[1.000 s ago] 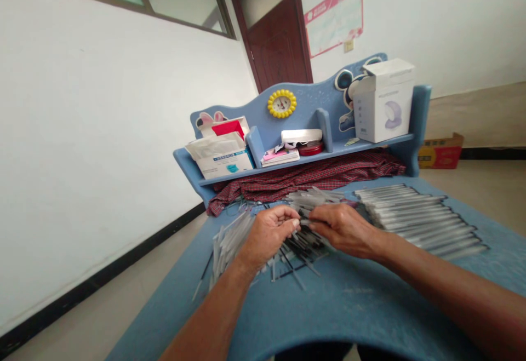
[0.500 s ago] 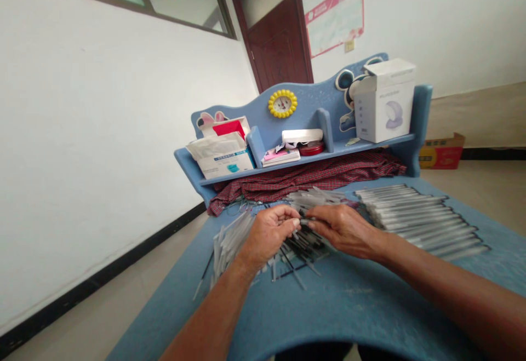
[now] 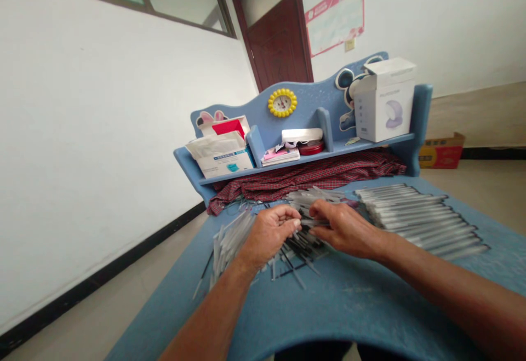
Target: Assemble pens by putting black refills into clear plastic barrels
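My left hand (image 3: 269,234) is closed in a pinch over the middle of the table, with a thin pen part between thumb and fingertips, mostly hidden. Just to its right, my right hand (image 3: 343,229) has thumb and forefinger apart, and a pale translucent tube (image 3: 315,222) shows in the gap. Below both hands lies a loose heap of thin black pen refills (image 3: 302,246). Frosted pen barrels (image 3: 232,240) are piled beside my left wrist, and another bunch of barrels (image 3: 312,198) lies behind the hands. To the right, dark-ended pens (image 3: 419,218) lie side by side in a row.
A blue shelf (image 3: 337,145) rises at the back of the blue table (image 3: 329,306). On it stand a mask box (image 3: 228,162), a white carton (image 3: 386,103) and a red round case (image 3: 311,148). Checked cloth (image 3: 304,175) is tucked underneath.
The fingers of my right hand have spread apart and shifted slightly right, away from the left fingertips. My left hand stays in place.
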